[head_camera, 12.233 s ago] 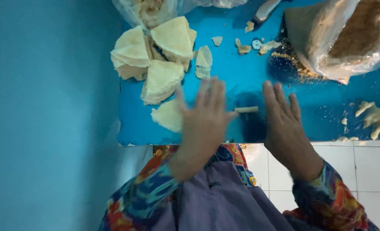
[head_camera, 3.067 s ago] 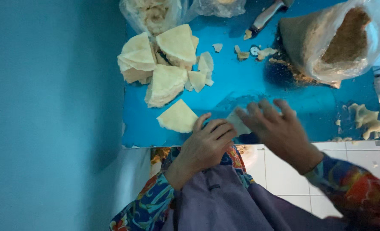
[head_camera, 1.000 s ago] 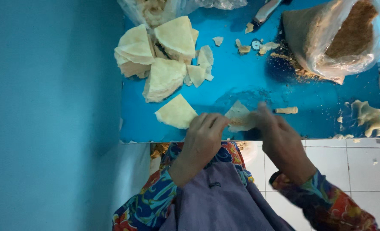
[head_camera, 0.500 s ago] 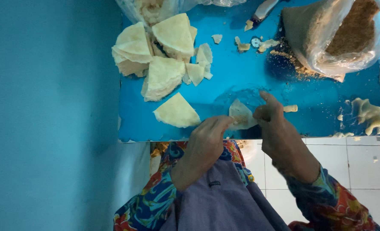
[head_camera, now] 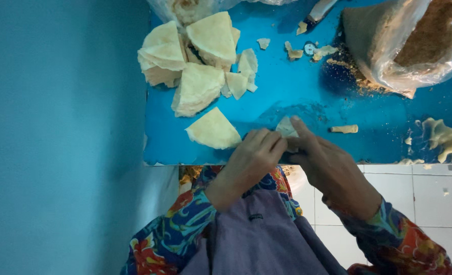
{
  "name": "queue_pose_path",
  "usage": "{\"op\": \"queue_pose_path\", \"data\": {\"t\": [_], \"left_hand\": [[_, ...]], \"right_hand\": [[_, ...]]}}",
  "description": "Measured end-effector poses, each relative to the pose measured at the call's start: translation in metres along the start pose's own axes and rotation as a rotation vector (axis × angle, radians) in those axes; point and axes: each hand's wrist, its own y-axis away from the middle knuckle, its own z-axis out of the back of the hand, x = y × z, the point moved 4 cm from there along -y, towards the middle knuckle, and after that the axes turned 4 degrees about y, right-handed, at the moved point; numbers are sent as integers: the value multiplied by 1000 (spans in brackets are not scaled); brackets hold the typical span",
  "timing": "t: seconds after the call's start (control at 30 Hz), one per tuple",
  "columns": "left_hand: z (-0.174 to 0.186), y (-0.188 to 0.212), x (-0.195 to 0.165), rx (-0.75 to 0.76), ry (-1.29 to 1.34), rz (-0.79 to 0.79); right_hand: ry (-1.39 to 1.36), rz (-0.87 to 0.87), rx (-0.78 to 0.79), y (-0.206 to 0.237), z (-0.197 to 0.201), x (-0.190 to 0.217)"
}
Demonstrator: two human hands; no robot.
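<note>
Left to right, w/ places given rel. to the grip. Far left of the grip, a blue wall (head_camera: pixel 58 127) is seen. Up and left of the grip, a pile of triangular folded pastries (head_camera: pixel 195 61) is stacked on the blue tabletop (head_camera: pixel 297 97); one single folded triangle (head_camera: pixel 213 130) lies just left of the left hand (head_camera: pixel 254 153), nearly touching it.

At the near tabletop edge, a small pale dough wrapper (head_camera: pixel 286 126) is pinched between both hands: left-hand fingers are curled and pressed onto its left side, while the right hand (head_camera: pixel 327 165) is closed on its right side w/ the forefinger laid along the top. Only the wrapper's tip is seen above the grip; the rest is hidden by fingers.

Just right of the grip, a small rolled dough scrap (head_camera: pixel 344 129) lies apart from the hand. Up and right, an open plastic bag of brown filling (head_camera: pixel 414 46) is seen, w/ crumbs spilled below it. Far right, more dough scraps (head_camera: pixel 442 137) are scattered.

Risks, as judged: the thin wrapper could be torn if pinched too hard or pulled unevenly; it is held right at the edge, so it could be dropped to the tiled floor (head_camera: pixel 424 203); stray crumbs could be picked up.
</note>
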Motion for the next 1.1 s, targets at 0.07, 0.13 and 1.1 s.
{"op": "queue_pose_path", "data": {"t": [0.07, 0.13, 1.1], "left_hand": [[-2, -5, 2, -40, 12, 33], [-4, -10, 3, -51, 46, 86], [-2, -26, 11, 32, -71, 45]], "right_hand": [[69, -14, 0, -7, 1, -2], [24, -83, 50, -18, 0, -8], [-98, -15, -54, -23, -8, -28]]}}
